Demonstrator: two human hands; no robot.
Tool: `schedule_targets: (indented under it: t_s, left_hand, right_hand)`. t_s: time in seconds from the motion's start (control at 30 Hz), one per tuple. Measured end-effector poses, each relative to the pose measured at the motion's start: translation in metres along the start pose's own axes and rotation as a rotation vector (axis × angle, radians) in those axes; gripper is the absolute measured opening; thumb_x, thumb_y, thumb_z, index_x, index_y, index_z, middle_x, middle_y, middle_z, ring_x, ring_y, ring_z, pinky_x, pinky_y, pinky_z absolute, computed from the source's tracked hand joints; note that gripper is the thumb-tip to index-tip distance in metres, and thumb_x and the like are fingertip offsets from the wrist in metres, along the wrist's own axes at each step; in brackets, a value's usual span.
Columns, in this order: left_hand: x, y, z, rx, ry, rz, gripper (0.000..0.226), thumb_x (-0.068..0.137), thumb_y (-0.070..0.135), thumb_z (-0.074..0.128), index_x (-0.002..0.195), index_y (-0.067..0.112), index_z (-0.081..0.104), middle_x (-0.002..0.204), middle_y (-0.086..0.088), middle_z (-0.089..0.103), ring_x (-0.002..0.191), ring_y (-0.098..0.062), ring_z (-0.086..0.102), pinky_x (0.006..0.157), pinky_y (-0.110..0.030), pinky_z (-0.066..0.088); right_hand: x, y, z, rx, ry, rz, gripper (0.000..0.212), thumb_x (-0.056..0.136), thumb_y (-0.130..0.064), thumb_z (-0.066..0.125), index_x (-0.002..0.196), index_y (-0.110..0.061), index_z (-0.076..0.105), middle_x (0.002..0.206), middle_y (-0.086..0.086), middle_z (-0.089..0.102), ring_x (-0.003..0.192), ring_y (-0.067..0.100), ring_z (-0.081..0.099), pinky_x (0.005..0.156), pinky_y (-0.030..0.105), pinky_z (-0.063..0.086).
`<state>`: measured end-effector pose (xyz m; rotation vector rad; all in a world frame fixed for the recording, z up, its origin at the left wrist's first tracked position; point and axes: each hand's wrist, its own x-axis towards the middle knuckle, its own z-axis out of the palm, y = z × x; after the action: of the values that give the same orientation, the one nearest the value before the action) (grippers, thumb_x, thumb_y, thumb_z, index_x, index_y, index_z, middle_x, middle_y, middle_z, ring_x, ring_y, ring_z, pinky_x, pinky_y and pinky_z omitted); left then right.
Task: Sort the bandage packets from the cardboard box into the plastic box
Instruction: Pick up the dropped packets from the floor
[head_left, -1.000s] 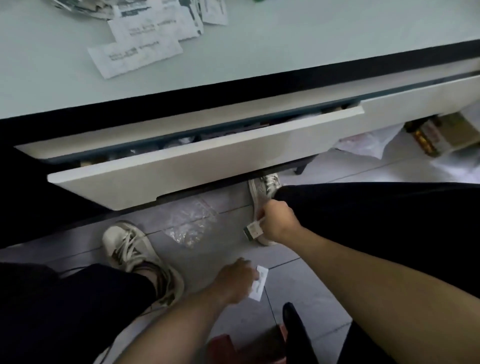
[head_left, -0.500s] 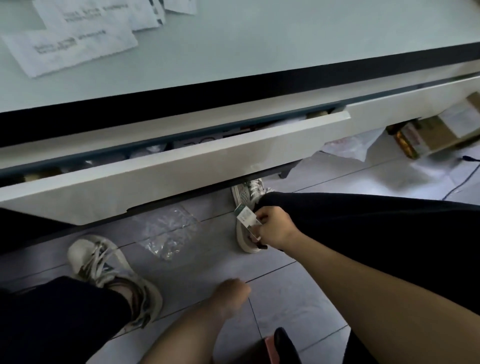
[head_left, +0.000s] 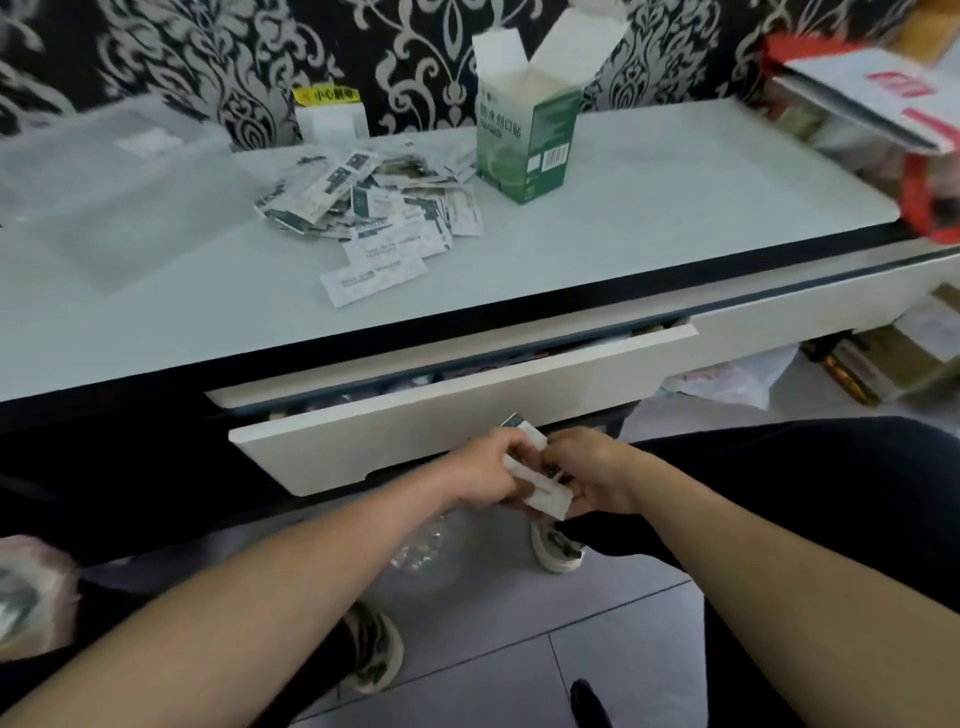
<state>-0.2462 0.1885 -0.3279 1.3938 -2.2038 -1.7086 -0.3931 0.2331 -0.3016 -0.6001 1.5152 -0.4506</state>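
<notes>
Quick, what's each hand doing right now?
Left hand: closed on the small white paper bandage packets.
Right hand: closed on the same packets.

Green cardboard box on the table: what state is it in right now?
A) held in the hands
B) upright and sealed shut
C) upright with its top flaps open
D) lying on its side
C: the green cardboard box stands upright on the table with its white top flaps raised, to the right of the loose pile of bandage packets.
</notes>
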Motion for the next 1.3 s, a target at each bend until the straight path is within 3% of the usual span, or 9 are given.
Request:
schedule_targets:
  t_s: [0.1,0.23,0.4,0.63,0.77,0.9,1.0,1.2,1.3]
  left_hand:
    - [-0.022,0.027,-0.025,0.109,0.191,0.072,0.033,0.072,0.018,0.08,0.093,0.027,0.056,0.094,0.005,0.062,0.08,-0.014,0.058,0.064,-0.023,0.047]
    - [-0.066,0.07,-0.07,-0.029,0.218,0.095,0.047,0.079,0.018,0.075,0.118,0.024,0.05,0.081,-0.003,0.065,0.044,-0.014,0.057,0.043,-0.024,0.047]
    - [-0.102,0.104,-0.136,-0.274,0.401,0.11,0.027,0.08,0.015,0.077,0.101,0.011,0.061,0.063,-0.001,0.062,0.038,-0.01,0.052,0.04,-0.02,0.043]
    - [-0.091,0.095,-0.196,-0.454,0.823,0.108,0.012,0.08,0.014,0.077,0.083,0.01,0.067,0.056,-0.003,0.063,0.047,-0.015,0.059,0.052,-0.023,0.052]
    - [-0.075,0.085,-0.218,-0.227,1.069,0.095,0.011,0.083,0.008,0.071,0.079,0.019,0.073,0.071,0.002,0.071,0.066,-0.014,0.067,0.072,-0.027,0.056]
    - [-0.068,0.087,-0.232,0.216,1.108,-0.055,0.039,0.087,0.002,0.05,0.111,0.025,0.07,0.098,0.002,0.07,0.097,-0.019,0.063,0.091,-0.032,0.049]
    - [-0.066,0.093,-0.241,0.407,1.173,-0.082,0.044,0.088,0.006,0.047,0.122,0.028,0.064,0.107,-0.001,0.071,0.103,-0.024,0.062,0.091,-0.034,0.048]
    - [-0.094,0.072,-0.269,0.502,1.529,-0.036,0.029,0.089,0.011,0.052,0.11,0.022,0.069,0.115,0.0,0.065,0.112,-0.024,0.049,0.084,-0.033,0.04]
    - [-0.117,0.04,-0.285,0.464,1.596,-0.278,0.035,0.091,0.015,0.049,0.123,0.022,0.06,0.132,-0.005,0.053,0.124,-0.029,0.038,0.094,-0.044,0.037]
  right_hand:
    - [-0.031,-0.021,0.007,-0.015,-0.026,-0.101,0.011,0.097,-0.013,0.05,0.101,-0.011,0.061,0.077,0.008,0.066,0.06,0.017,0.061,0.047,0.022,0.048]
    - [-0.072,-0.064,0.018,-0.212,0.003,-0.363,0.018,0.098,-0.019,0.05,0.086,-0.014,0.061,0.062,0.001,0.056,0.045,0.01,0.045,0.044,0.021,0.031]
    - [-0.101,-0.143,0.028,-0.258,-0.004,-0.609,0.013,0.095,-0.013,0.057,0.085,-0.009,0.064,0.069,0.003,0.057,0.053,0.013,0.053,0.055,0.027,0.042]
    - [-0.07,-0.219,0.043,-0.205,0.085,-0.751,0.014,0.09,-0.009,0.066,0.078,-0.01,0.057,0.076,0.003,0.055,0.044,0.009,0.057,0.045,0.019,0.038]
    - [-0.041,-0.245,0.053,-0.124,0.154,-0.815,0.008,0.092,-0.007,0.06,0.094,-0.013,0.063,0.081,0.006,0.054,0.052,0.015,0.065,0.048,0.021,0.047]
    - [-0.015,-0.262,0.052,-0.429,0.41,-0.868,0.042,0.093,-0.01,0.049,0.134,-0.02,0.05,0.11,0.007,0.062,0.076,0.026,0.071,0.071,0.043,0.058]
    - [-0.008,-0.268,0.052,-0.54,0.571,-0.952,0.049,0.091,-0.009,0.047,0.139,-0.02,0.046,0.119,0.008,0.057,0.093,0.028,0.062,0.085,0.045,0.052]
    - [-0.003,-0.288,0.083,-0.364,0.298,-1.044,0.038,0.092,-0.008,0.047,0.126,-0.021,0.059,0.119,-0.004,0.057,0.073,0.01,0.055,0.057,0.022,0.042]
    - [-0.002,-0.299,0.113,-0.335,0.128,-1.04,0.042,0.094,-0.011,0.048,0.133,-0.025,0.054,0.121,-0.007,0.053,0.081,0.006,0.055,0.067,0.022,0.045]
